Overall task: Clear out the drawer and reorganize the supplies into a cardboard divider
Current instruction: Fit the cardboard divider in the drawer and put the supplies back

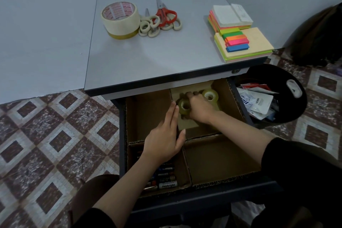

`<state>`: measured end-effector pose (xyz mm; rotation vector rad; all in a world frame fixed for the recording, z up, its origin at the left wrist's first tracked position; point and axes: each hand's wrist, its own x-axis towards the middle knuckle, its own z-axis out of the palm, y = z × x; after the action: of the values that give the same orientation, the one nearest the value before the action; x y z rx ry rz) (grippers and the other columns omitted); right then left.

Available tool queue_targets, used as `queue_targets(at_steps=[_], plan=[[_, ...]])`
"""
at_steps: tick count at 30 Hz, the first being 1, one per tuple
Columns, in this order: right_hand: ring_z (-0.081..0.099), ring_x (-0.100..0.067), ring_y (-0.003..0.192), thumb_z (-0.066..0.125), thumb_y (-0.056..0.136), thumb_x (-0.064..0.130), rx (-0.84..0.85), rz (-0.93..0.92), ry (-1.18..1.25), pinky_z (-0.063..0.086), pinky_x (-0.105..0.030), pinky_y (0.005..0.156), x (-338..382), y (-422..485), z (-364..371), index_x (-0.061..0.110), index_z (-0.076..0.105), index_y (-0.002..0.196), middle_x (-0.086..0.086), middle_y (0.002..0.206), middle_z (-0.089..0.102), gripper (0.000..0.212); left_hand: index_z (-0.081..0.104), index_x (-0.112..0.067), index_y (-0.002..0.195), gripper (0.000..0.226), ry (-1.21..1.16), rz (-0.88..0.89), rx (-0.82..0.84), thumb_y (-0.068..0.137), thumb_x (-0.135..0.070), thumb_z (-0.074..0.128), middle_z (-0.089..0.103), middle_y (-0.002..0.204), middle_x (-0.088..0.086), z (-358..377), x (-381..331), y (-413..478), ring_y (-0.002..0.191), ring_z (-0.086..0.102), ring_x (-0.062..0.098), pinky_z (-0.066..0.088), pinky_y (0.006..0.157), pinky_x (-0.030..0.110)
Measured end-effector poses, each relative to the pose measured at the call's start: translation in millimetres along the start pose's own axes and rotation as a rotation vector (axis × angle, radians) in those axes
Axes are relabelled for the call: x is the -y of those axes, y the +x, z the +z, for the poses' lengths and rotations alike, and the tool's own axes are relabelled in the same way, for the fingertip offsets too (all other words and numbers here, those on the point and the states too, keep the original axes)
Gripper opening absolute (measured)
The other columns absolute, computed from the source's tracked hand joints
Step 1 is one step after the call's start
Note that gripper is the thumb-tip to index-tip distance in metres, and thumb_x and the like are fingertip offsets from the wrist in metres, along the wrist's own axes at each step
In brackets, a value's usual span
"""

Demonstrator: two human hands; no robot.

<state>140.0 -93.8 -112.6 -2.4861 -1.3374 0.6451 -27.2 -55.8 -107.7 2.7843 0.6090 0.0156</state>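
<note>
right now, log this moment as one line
step: filling divider | left grip flat, beside tape roll | right grip same compartment, hold unclear | batteries front-left

Black sleeves, the left sleeve point(88, 217) and the right sleeve point(296, 170), end well above the wrists, leaving forearms bare down to the left hand point(162, 140) and right hand point(199, 109). Brown cloth point(92, 190) covers one knee.

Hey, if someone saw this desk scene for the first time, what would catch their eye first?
Both hands meet in the open dark drawer: the left hand, fingers straight, beside a clear yellowish tape roll in the far right compartment of the brown cardboard divider, the right hand among the rolls. On the grey tabletop above, neon sticky tabs sit at right, a wide cream tape roll and red-handled scissors at left.
</note>
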Motion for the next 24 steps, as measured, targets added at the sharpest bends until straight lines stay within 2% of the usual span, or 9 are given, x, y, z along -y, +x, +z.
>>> queue_targets(at_steps=[3,8,15,17,21,24], plan=[[0.052,-0.029,0.116,0.073,0.079,0.019,-0.058,0.053,0.05,0.047,-0.033,0.094,-5.7,-2.6,8.8,0.006,0.041,0.134,-0.015,0.129,0.05,0.065,0.005,-0.014,0.15,0.079,0.007,-0.002,-0.01,0.084,-0.058,0.002,-0.008,0.158,-0.001,1.2,-0.1,0.6,0.094,0.06,0.013,0.04,0.057,0.017],[0.059,-0.025,0.105,0.07,0.082,0.013,-0.105,0.074,0.076,0.049,-0.027,0.081,-2.5,7.1,11.5,0.005,0.049,0.127,-0.015,0.121,0.056,0.05,0.003,-0.014,0.15,0.079,0.003,-0.002,-0.007,0.085,-0.059,0.004,-0.01,0.157,-0.001,1.2,0.0,0.6,0.101,0.059,0.014,0.04,0.058,0.016],[0.06,-0.026,0.105,0.068,0.082,0.009,-0.129,0.082,0.138,0.053,-0.032,0.087,2.2,17.6,11.7,0.004,0.052,0.122,-0.015,0.119,0.057,0.043,0.0,-0.016,0.15,0.075,0.001,-0.004,0.01,0.088,-0.057,0.007,-0.014,0.157,-0.002,-0.5,-0.8,1.1,0.101,0.058,0.013,0.039,0.059,0.016],[0.06,-0.025,0.105,0.07,0.081,0.011,-0.13,0.094,0.147,0.052,-0.03,0.086,1.7,15.1,10.5,0.003,0.053,0.121,-0.015,0.118,0.059,0.044,-0.001,-0.016,0.15,0.072,0.0,-0.005,0.015,0.091,-0.054,0.013,-0.015,0.157,-0.002,-0.2,-0.6,1.1,0.099,0.058,0.012,0.04,0.059,0.016],[0.054,-0.028,0.116,0.072,0.08,0.023,-0.112,0.092,0.155,0.047,-0.034,0.093,-0.6,-1.0,2.7,0.004,0.043,0.13,-0.015,0.125,0.053,0.061,-0.003,-0.016,0.15,0.067,0.011,-0.004,0.011,0.096,-0.049,0.021,-0.017,0.156,-0.003,0.2,-0.7,0.1,0.099,0.057,0.012,0.038,0.059,0.016],[0.059,-0.025,0.105,0.065,0.085,0.029,-0.091,0.061,0.1,0.051,-0.031,0.084,-6.1,-16.7,-1.5,0.007,0.047,0.125,-0.011,0.116,0.059,0.049,-0.005,-0.017,0.149,0.068,0.011,-0.012,0.007,0.096,-0.049,0.023,-0.019,0.155,-0.006,-1.4,-3.0,-0.2,0.097,0.056,0.01,0.04,0.06,0.016]])
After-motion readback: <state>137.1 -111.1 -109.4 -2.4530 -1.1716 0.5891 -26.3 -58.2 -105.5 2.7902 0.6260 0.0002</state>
